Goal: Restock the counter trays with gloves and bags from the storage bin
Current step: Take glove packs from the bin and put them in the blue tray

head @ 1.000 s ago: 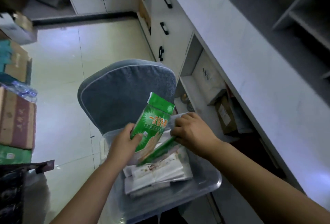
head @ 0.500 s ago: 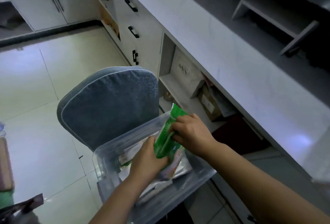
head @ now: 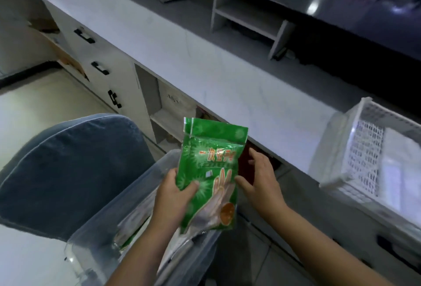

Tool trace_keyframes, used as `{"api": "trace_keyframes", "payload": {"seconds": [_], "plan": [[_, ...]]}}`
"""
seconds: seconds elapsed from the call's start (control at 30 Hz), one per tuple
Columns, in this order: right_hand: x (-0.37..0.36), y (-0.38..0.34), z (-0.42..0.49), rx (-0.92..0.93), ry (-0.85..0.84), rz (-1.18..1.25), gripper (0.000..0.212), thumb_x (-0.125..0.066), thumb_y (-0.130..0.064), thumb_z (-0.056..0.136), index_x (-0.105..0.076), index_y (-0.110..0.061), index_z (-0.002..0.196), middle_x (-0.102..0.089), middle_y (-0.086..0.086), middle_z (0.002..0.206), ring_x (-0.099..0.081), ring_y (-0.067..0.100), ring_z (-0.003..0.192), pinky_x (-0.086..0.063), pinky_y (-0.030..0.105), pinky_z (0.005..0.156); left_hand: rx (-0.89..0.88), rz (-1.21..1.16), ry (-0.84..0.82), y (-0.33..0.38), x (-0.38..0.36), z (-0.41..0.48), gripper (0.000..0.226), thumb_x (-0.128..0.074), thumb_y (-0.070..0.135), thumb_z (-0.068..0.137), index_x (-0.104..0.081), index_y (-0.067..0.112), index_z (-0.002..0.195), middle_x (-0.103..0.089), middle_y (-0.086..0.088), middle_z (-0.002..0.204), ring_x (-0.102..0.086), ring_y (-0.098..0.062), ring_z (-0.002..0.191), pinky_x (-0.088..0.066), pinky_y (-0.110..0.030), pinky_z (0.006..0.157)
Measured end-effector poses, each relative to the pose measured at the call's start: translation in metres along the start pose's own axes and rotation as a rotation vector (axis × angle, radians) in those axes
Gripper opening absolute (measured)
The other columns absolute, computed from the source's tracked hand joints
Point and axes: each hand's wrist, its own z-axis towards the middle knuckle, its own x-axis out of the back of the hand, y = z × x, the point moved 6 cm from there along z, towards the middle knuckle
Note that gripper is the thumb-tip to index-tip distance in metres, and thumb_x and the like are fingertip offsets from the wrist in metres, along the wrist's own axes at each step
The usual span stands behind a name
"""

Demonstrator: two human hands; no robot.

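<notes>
Left hand (head: 174, 196) grips a green packet of disposable gloves (head: 210, 178) by its lower left edge, thumb across the printed front and fingers behind, holding it upright above the storage bin (head: 118, 222). Right hand (head: 262, 183) is open, fingers spread and loosely curved, just beside the packet's right edge; whether the thumb tip touches the packet cannot be told. The packet front shows a printed hand outline and an orange disc near its lower right corner; the top strip is plain green with a tear notch on the left. The storage bin is clear plastic and sits directly below both hands; further flat packets (head: 132, 228) lie inside it under the left forearm, some green, some pale, details blurred. Left of the left hand, touching the bin's far wall, is a blue-grey chair cushion (head: 68, 171) with pale piping. Beyond the hands runs a pale worktop (head: 205, 62), bare in the stretch nearest the packet. Right of the right hand, on the worktop, stands a white mesh tray (head: 364, 149) with white contents, too blurred to identify. Under the worktop, beyond the left hand, are drawer fronts with black handles (head: 100, 68) and an open shelf recess
</notes>
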Motion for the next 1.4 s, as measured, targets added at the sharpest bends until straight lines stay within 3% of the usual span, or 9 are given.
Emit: {"api": "trace_keyframes", "payload": {"seconds": [0.17,0.3,0.57,0.73,1.03,1.17,1.27,1.33,1.4], "plan": [[0.058,0.046,-0.027,-0.121,0.043,0.359,0.036,-0.06,-0.024,0.089,-0.047,-0.027,0.123,-0.055,-0.003,0.119,-0.055,0.011,0.105,-0.048,0.037,0.092,-0.046,-0.157,-0.098,0.05,-0.084,-0.023,0.023,-0.068,0.011,0.08,-0.057,0.027,0.092,-0.071,0.003,0.088,-0.069,-0.013,0.079,-0.052,-0.026,0.062],[0.128,0.089,-0.054,-0.164,0.098,0.562,0.01,-0.053,-0.027,0.093,-0.05,-0.035,0.099,-0.062,-0.009,0.1,-0.059,-0.009,0.085,-0.045,0.006,0.071,-0.087,-0.291,-0.144,0.088,-0.166,-0.057,0.021,-0.067,0.007,0.08,-0.058,0.021,0.092,-0.072,-0.003,0.085,-0.07,-0.017,0.075,-0.056,-0.031,0.064],[0.265,0.215,-0.122,-0.365,0.204,0.847,0.061,-0.063,-0.053,0.074,-0.045,-0.035,0.13,-0.061,-0.002,0.126,-0.063,0.021,0.107,-0.048,0.047,0.096,-0.188,-0.366,-0.398,0.142,-0.347,-0.14,0.015,-0.061,0.009,0.084,-0.061,0.022,0.091,-0.074,-0.005,0.085,-0.071,-0.019,0.077,-0.054,-0.027,0.06],[0.327,0.27,-0.147,-0.334,0.316,0.941,0.028,-0.058,-0.035,0.087,-0.052,-0.036,0.115,-0.068,0.003,0.114,-0.067,0.022,0.1,-0.051,0.047,0.093,-0.273,-0.226,-0.518,0.168,-0.434,-0.18,0.014,-0.063,0.013,0.085,-0.057,0.021,0.095,-0.072,0.001,0.085,-0.07,-0.009,0.077,-0.053,-0.02,0.061],[0.399,0.348,-0.159,-0.485,0.398,1.192,0.032,-0.07,-0.025,0.073,-0.064,-0.006,0.098,-0.074,0.014,0.086,-0.071,0.029,0.076,-0.059,0.04,0.071,-0.193,-0.173,-0.652,0.197,-0.547,-0.189,0.015,-0.066,0.019,0.084,-0.059,0.02,0.097,-0.073,-0.002,0.089,-0.071,-0.013,0.076,-0.055,-0.022,0.058],[0.432,0.374,-0.158,-0.52,0.509,1.11,0.037,-0.074,-0.025,0.065,-0.066,-0.006,0.095,-0.074,0.017,0.089,-0.07,0.034,0.082,-0.056,0.046,0.08,-0.135,-0.139,-0.818,0.204,-0.6,-0.186,0.02,-0.064,0.023,0.085,-0.056,0.021,0.103,-0.072,-0.003,0.094,-0.071,-0.019,0.082,-0.059,-0.034,0.068],[0.471,0.393,-0.153,-0.511,0.597,0.901,0.025,-0.077,-0.019,0.071,-0.066,-0.012,0.093,-0.076,0.006,0.081,-0.072,0.022,0.074,-0.057,0.031,0.065,-0.146,-0.054,-0.94,0.21,-0.641,-0.176,0.024,-0.063,0.024,0.086,-0.056,0.016,0.108,-0.07,-0.005,0.104,-0.07,-0.018,0.09,-0.057,-0.034,0.08],[0.502,0.407,-0.149,-0.513,0.633,0.71,0.019,-0.076,-0.018,0.075,-0.066,-0.016,0.091,-0.075,0.002,0.078,-0.072,0.015,0.071,-0.056,0.025,0.06,-0.231,0.027,-0.946,0.218,-0.664,-0.162,0.02,-0.061,0.023,0.088,-0.058,0.015,0.106,-0.069,-0.004,0.102,-0.068,-0.017,0.09,-0.055,-0.028,0.077],[0.53,0.419,-0.145,-0.522,0.653,0.5,0.017,-0.076,-0.02,0.076,-0.066,-0.019,0.089,-0.074,0.003,0.079,-0.071,0.018,0.074,-0.057,0.035,0.069,-0.407,0.243,-0.843,0.224,-0.682,-0.138,0.027,-0.062,0.024,0.087,-0.058,0.014,0.111,-0.066,-0.002,0.102,-0.064,-0.019,0.092,-0.052,-0.032,0.082]]}}
